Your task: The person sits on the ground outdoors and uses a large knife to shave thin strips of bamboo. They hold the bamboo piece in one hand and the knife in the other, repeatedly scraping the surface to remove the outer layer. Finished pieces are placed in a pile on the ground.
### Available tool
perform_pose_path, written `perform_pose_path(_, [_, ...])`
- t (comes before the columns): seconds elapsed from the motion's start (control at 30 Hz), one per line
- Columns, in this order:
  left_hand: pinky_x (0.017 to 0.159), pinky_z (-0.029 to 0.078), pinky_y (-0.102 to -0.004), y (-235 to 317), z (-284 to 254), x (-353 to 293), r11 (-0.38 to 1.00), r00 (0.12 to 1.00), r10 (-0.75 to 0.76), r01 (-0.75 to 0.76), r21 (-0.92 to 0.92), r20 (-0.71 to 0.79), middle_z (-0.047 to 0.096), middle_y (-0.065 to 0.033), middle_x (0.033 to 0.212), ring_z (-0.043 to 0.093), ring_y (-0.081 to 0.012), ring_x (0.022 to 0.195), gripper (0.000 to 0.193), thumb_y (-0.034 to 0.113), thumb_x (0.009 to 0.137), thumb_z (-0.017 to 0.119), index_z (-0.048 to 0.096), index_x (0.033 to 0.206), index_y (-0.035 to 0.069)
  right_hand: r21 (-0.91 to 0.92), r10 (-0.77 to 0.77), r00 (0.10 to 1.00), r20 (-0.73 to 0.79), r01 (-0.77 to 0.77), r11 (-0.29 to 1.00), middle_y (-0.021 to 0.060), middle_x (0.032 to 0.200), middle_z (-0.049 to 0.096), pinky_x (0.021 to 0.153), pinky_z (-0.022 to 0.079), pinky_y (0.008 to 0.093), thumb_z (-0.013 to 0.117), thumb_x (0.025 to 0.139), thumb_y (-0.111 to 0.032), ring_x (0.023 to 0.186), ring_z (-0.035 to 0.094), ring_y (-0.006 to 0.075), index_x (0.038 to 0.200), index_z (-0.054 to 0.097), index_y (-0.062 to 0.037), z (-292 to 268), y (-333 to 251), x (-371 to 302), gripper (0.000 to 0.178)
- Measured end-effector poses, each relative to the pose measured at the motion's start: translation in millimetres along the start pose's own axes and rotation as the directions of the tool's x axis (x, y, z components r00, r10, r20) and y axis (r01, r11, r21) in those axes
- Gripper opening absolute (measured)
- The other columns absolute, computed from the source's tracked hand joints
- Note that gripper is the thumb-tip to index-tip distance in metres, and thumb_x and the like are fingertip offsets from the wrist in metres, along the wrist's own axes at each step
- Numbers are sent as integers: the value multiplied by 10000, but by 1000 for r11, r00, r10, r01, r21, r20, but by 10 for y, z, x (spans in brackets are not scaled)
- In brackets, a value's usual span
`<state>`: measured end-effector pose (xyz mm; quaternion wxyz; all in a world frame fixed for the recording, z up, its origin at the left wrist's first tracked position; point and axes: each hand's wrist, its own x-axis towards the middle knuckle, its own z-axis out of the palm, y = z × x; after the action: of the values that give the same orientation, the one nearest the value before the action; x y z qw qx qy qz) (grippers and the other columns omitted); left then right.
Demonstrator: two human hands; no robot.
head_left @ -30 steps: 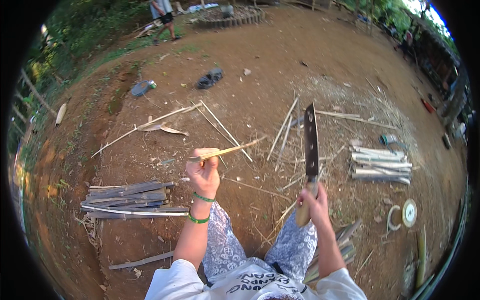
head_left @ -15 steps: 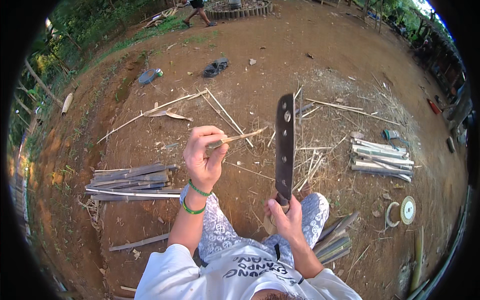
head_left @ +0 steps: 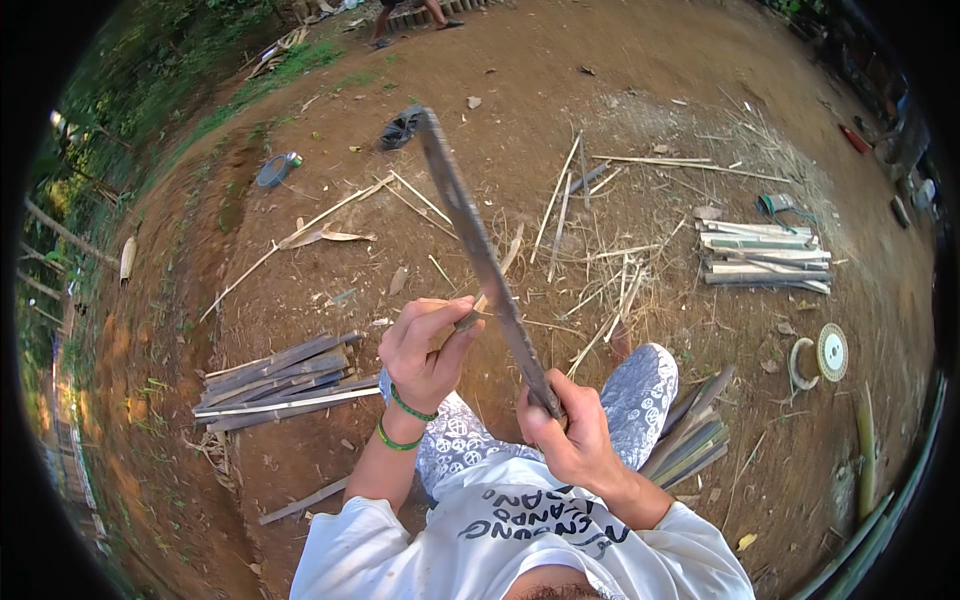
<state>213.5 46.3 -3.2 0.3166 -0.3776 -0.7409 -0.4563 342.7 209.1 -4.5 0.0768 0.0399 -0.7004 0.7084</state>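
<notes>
My left hand (head_left: 424, 350), with green bands at its wrist, pinches a short, thin strip of split bamboo (head_left: 513, 247) between thumb and fingers. The strip points up and away. My right hand (head_left: 572, 432) is wrapped round the handle of a machete (head_left: 486, 262), hiding most of it. Its long dark blade leans to the left, seen nearly edge-on, and crosses in front of the strip. Whether the blade touches the strip I cannot tell. Both hands are above my patterned trousers.
Bundles of split bamboo lie at left (head_left: 285, 380), at right (head_left: 765, 255) and beside my right leg (head_left: 690, 440). Loose strips and shavings litter the dirt ahead. A white disc-shaped reel (head_left: 832, 352) stands at right. Farther off are a blue round object (head_left: 273, 170) and a walking person (head_left: 420, 15).
The machete has swung from upright, flat side showing, to a leftward lean across the strip. My left hand has come slightly down and right, and the strip points more steeply upward.
</notes>
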Motion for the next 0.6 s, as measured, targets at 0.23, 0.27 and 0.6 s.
perform_pose_path(0.23, [634, 572, -327, -10, -5, -146, 996, 998, 56, -53, 66, -39, 710, -132, 899, 718, -269, 771, 291, -3, 758, 809, 656, 1005, 14, -97, 76, 997, 19, -73, 993, 71, 581, 565, 496, 416, 301, 662, 894, -175, 500, 523, 123, 832, 579, 7, 48, 5, 101, 210])
perform_pose_path(0.27, [631, 572, -328, -6, -19, -156, 995, 998, 61, -58, 75, -33, 707, -133, 896, 718, -273, 768, 286, -3, 761, 807, 654, 1002, 13, -104, 108, 994, 28, -105, 989, 74, 582, 568, 496, 419, 302, 663, 892, -174, 498, 526, 126, 837, 583, 9, 42, 107, 108, 207])
perform_pose_path(0.6, [607, 541, -321, -85, -201, -446, 989, 997, -31, 41, 146, -66, 679, -143, 858, 691, -275, 735, 368, -105, 691, 780, 633, 1011, 4, -121, 269, 958, 102, -257, 959, 109, 547, 501, 482, 401, 340, 660, 859, -182, 474, 524, 172, 817, 592, 11, 167, 259, 175, 209])
